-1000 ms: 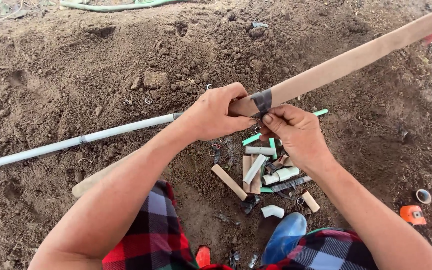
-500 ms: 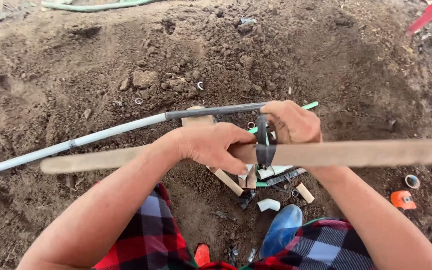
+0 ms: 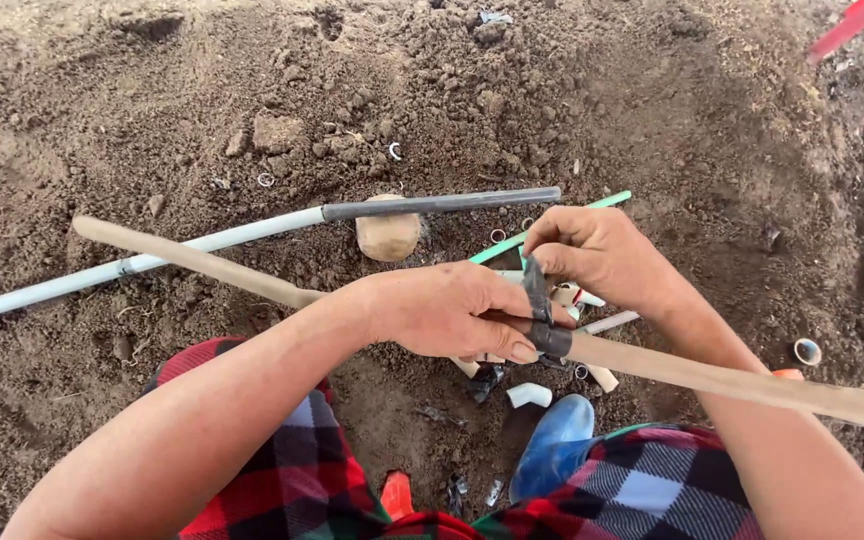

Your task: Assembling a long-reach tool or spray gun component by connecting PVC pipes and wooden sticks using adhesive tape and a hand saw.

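Left grip (image 3: 452, 315), centre of the frame: closed round the wooden stick (image 3: 712, 375), thumb pressed down just beside the black tape band (image 3: 554, 343) wound on it. Right grip (image 3: 592, 255), just above and to the right: pinched shut on the tape strip (image 3: 535, 285), pulling it taut and upright from the band.

Changed since a second ago: stick swung round, then pointing to the upper right corner, half a second ago lying level across the frame, now running from the left middle down to the lower right edge. Right grip lifted off the stick and raised above it, with the strip stretched between the two. Judged from that: stick being turned under a taut strip, wrap in progress rather than finished, loose end not yet pressed flat.

Band touching the left thumb and directly below the right fingertips; strip between the two grips, nearly vertical. Stick passing through the left palm, well above the ground, free at both ends.

On the soil (image 3: 652, 110) behind: a grey pipe (image 3: 202, 240) with a dark sleeve (image 3: 442, 203), slanting from the left edge toward the centre, and a rounded stone (image 3: 388, 236) touching it from below. Under the grips: a green rod (image 3: 607, 201), short white pipe offcuts and an elbow fitting (image 3: 530, 394). At the lower centre a blue boot (image 3: 552, 450) between checked red trouser legs.
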